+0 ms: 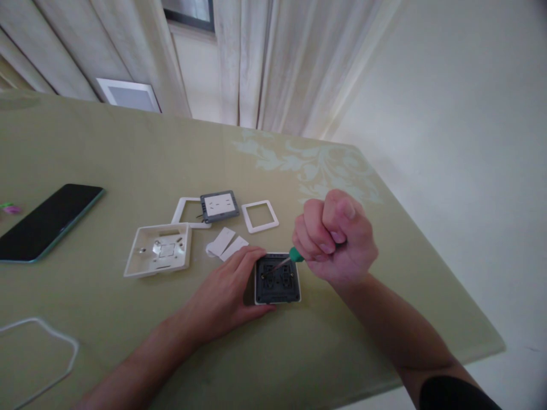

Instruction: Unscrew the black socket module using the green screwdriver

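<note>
A square wall switch (277,290) lies on the table with its dark back facing up and a thin white rim around it. My left hand (233,287) grips it from the left, fingers at the far edge and thumb at the near edge. In a fist, my right hand (337,236) holds a screwdriver (296,254) by its green handle, most of which the fingers hide. The slanted shaft points down and left, and its tip meets the left part of the dark back, near a small screw.
Left of my hands sit a white back box (159,250), white switch plates (226,242), a socket module (220,206) and two white frames, one being a square frame (260,216). Farther left lie a phone (51,222) and a white cable (74,347). The table edge (440,250) slopes along the right.
</note>
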Demonstrator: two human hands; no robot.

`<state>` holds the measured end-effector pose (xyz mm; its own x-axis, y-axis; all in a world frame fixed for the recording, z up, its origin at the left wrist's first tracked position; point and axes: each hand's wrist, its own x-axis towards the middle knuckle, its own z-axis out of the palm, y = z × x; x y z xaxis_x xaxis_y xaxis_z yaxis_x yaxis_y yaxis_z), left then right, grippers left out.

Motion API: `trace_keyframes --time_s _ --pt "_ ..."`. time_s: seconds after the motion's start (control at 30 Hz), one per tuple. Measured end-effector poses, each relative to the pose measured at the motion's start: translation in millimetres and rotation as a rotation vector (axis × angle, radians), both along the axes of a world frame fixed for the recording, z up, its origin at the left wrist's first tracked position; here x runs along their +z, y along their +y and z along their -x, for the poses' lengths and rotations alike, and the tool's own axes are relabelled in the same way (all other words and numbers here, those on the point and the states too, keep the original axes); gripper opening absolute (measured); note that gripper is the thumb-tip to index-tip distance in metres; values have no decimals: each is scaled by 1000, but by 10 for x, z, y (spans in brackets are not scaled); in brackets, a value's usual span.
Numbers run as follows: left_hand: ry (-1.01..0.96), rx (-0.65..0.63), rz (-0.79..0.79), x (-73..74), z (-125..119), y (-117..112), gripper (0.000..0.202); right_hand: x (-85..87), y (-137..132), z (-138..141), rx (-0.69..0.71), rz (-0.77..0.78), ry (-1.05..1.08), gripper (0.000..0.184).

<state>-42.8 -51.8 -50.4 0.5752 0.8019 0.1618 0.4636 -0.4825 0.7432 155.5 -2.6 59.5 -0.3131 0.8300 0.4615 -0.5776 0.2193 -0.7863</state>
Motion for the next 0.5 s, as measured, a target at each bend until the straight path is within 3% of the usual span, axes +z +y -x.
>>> trace_keyframes --time_s 0.27,0.5 --pt "2 -1 1 13 -15 10 77 -64 2 37 -8 34 -3 50" --pt "6 3 -15 16 -3 -5 78 -8 5 -8 33 34 3 50"
